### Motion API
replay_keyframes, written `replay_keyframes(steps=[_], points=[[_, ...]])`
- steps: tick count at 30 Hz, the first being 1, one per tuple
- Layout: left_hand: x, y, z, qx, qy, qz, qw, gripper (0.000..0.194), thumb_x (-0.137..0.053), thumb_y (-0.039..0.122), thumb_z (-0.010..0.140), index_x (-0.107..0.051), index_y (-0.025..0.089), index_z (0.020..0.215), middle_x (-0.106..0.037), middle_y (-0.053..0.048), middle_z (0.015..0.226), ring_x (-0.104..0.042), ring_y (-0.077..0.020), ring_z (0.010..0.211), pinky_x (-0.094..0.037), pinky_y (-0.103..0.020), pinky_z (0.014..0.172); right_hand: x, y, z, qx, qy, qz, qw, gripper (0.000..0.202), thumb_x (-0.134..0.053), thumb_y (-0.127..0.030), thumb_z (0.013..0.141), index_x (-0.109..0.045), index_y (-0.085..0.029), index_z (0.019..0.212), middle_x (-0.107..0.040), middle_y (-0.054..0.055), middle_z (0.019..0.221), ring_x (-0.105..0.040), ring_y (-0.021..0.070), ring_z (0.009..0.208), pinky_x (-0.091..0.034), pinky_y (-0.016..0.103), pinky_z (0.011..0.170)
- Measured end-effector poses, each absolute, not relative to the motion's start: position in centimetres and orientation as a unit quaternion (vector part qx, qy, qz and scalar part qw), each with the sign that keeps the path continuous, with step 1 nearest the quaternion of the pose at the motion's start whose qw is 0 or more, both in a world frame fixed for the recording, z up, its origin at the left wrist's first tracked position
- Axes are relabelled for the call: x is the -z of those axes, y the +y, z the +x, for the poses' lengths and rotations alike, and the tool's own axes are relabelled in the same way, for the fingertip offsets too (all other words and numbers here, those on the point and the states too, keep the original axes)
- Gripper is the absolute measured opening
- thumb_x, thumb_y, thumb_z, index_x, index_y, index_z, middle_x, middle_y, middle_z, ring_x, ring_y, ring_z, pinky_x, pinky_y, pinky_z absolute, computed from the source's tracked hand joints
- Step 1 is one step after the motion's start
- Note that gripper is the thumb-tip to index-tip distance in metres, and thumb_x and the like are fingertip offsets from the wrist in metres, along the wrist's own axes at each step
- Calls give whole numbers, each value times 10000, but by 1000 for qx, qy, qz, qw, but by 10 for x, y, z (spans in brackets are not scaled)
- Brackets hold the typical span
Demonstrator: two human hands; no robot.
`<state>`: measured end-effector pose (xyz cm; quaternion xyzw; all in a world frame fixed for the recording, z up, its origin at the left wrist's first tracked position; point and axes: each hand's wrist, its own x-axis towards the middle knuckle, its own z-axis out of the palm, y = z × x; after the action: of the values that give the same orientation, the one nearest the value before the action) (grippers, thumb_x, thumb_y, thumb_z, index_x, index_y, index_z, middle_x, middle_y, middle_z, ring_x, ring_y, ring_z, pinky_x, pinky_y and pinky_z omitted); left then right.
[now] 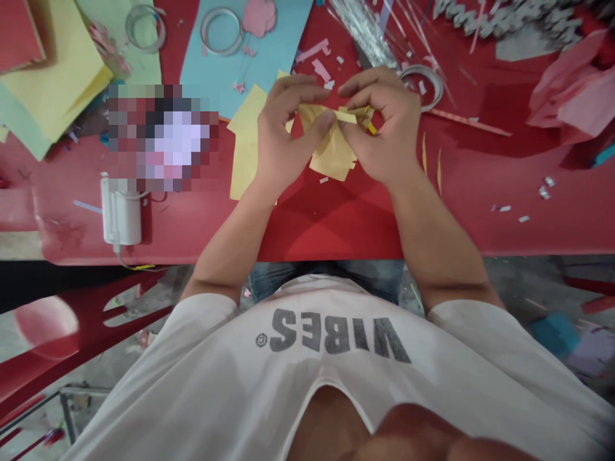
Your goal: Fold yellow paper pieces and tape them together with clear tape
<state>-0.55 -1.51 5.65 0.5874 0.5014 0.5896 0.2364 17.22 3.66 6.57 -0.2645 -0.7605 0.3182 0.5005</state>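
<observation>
Both hands meet over a red table, working on one piece of yellow paper. My left hand pinches its upper left part between thumb and fingers. On the other side, my right hand grips the upper right part, where a narrow folded strip of the paper sticks up between the thumbs. The paper's lower part hangs loose below the thumbs, with small cuts along its right edge. Another yellow sheet lies flat just left of my left hand. Some of the paper is hidden behind my fingers.
A white power bank with a cable sits at the left front. Tape rolls lie at the back, one on a blue sheet. A pencil-like stick and crumpled pink paper are on the right. Paper scraps are scattered about.
</observation>
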Motion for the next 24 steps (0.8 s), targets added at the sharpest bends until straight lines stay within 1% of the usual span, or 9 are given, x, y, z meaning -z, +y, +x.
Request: replay_keyframes(steps=[2,4,6,8,10,12,16,20,24], points=[[-61,-17,-7,-574,484,624,219,170,-798,217,849,-790,345,960,-723,-23,1109,-649,-261,1081,-522,-439,992,-66,35,172,-311,-770,-270,488,210,-706,-210,812,-662,-415,794,-730,-71,1019,-695,281,1001,-551,514,896],[-66,-20,-7,-556,485,630,241,67,-744,289,914,-779,345,904,-729,-33,1013,-657,-269,1037,-512,-442,969,-66,34,173,-297,-778,-283,476,181,-688,-214,814,-650,-390,791,-730,-65,1043,-691,287,1027,-533,524,917],[-68,-22,-5,-545,500,620,262,94,-714,291,932,-767,331,864,-729,-30,937,-662,-256,953,-506,-417,903,-64,33,173,-278,-783,-300,469,143,-671,-232,814,-628,-363,777,-729,-57,1056,-686,296,1040,-514,537,935],[-69,-23,-2,-549,514,600,273,120,-697,239,929,-761,302,850,-719,-21,887,-653,-224,869,-493,-378,823,-63,33,174,-258,-790,-315,458,128,-673,-252,811,-606,-349,761,-726,-51,1070,-676,306,1046,-500,545,949],[-68,-23,-1,-559,524,580,277,155,-674,189,927,-753,275,826,-687,-9,808,-617,-190,771,-455,-346,724,-62,33,174,-234,-803,-322,444,135,-691,-261,809,-598,-345,760,-724,-49,1079,-665,313,1053,-481,553,968],[-66,-22,-1,-566,532,568,272,183,-655,158,928,-740,258,799,-655,1,756,-578,-168,712,-412,-329,666,-63,32,173,-212,-813,-318,440,129,-707,-254,811,-618,-343,782,-720,-45,1090,-659,315,1058,-461,561,976],[-65,-20,-2,-570,534,565,268,220,-648,104,916,-724,251,771,-654,12,736,-545,-156,676,-376,-323,637,-65,29,173,-180,-825,-306,441,120,-718,-223,815,-670,-333,814,-717,-39,1101,-661,302,1058,-432,563,977],[-63,-20,-4,-577,534,552,279,258,-653,76,925,-717,266,762,-644,20,729,-537,-163,688,-374,-325,652,-66,29,175,-134,-842,-304,426,108,-717,-253,845,-689,-357,847,-714,-45,1134,-652,305,1084,-423,572,963],[-58,-19,-9,-565,537,556,288,207,-652,72,948,-720,202,802,-638,17,744,-527,-129,693,-371,-299,649,-64,30,176,-78,-861,-305,400,97,-674,-318,909,-710,-408,902,-700,-44,1184,-630,310,1099,-421,578,958]])
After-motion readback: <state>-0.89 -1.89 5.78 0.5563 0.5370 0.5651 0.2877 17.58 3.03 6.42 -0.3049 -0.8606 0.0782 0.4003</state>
